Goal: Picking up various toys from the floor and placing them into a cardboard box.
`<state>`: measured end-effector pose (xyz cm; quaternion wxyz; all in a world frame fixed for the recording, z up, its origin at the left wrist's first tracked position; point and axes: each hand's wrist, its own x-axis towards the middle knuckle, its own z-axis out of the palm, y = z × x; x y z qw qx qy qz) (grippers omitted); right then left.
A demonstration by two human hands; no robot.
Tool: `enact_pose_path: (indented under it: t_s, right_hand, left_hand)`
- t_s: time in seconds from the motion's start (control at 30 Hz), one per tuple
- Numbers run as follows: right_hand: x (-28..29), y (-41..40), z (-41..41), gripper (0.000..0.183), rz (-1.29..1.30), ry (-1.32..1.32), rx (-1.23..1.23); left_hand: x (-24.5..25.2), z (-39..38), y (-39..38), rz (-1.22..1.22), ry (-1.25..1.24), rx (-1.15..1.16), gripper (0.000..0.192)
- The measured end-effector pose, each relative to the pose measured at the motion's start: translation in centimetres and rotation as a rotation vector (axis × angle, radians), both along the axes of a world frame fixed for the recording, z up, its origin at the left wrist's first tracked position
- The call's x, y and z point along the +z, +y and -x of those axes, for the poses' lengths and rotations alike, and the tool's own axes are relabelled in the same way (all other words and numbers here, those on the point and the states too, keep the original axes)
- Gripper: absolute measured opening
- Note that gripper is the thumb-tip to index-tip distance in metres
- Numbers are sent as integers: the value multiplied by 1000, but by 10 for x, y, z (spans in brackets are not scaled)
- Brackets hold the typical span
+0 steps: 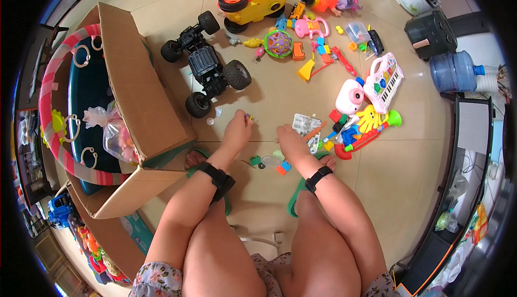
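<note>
My left hand (237,130) is raised over the tiled floor, its fingers closed on a small blue and yellow piece (249,117) that they mostly hide. My right hand (290,138) is curled beside a printed sheet (307,124); whether it grips anything cannot be made out. An orange stick-like piece (315,131) lies across that sheet. Between my feet are a clear oval plastic piece (271,160), a green block (255,160) and a joined orange and blue block (284,168). Ahead of my left hand, a black toy truck (206,63) shows its underside.
On the left stands a cardboard box (135,83) holding a striped ring (48,75) and a bag of toys (117,135). At right lie a pink toy camera (349,96), a toy keyboard (383,83) and a red toy trumpet (365,140). A yellow toy vehicle (258,8) lies farther off.
</note>
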<state>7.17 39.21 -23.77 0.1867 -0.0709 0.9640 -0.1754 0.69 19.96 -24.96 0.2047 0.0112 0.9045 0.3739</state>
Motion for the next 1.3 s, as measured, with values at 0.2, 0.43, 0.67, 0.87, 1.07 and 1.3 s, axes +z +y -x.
enact_pose_path:
  t_s: [0.2, 0.43, 0.67, 0.87, 1.07, 1.3]
  right_hand:
    - [13, 11, 20, 16, 76, -157, -191]
    - [107, 25, 77, 30, 522, -118, -472]
    - [256, -111, 122, 34, 778, -1, -126]
    - [306, -205, 131, 36, 844, 93, 131]
    - [280, -178, 111, 42, 698, 198, 78]
    - [234, -140, 89, 33, 819, 145, -159]
  left_hand:
    - [26, 36, 24, -363, -23, 25, 13]
    - [196, 49, 27, -787, -121, -67, 18]
    - [307, 26, -101, -615, 176, 281, 21]
    - [298, 24, -209, 152, 449, 210, 62]
    - [259, -96, -210, 361, 766, 77, 48]
    - [229, -88, -251, 562, 904, 110, 25]
